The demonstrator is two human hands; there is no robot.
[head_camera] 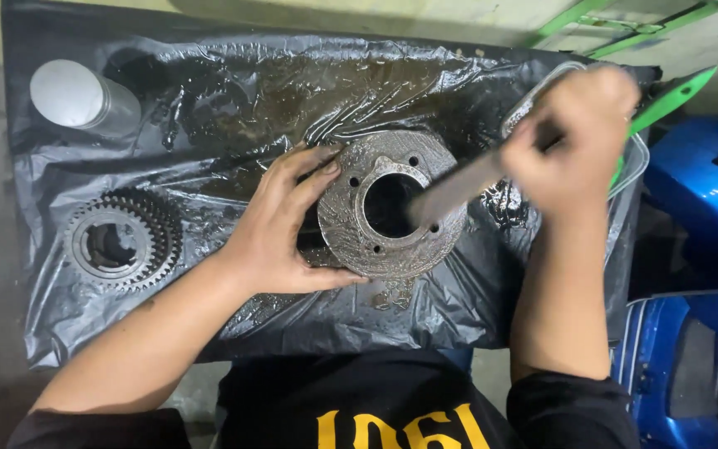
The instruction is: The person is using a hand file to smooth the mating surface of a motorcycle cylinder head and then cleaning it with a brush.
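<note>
Left hand (280,229): fingers spread, gripping left edge of round metal disc (392,204), thumb under near rim. Right hand (575,137): clenched round handle of flat metal tool (463,187), blurred; tool tip reaches into disc's centre hole. Disc lies mid-sheet on wet black plastic sheet (234,108), ring of small holes round bore. Toothed gear (118,241) well left of disc. Clear jar with pale lid (81,96) at far left corner. Blue bodywork (700,179) at right.

Rough, greasy metal disc (392,204) on glossy, crinkled black plastic sheet (234,108) (oil-smeared).
</note>
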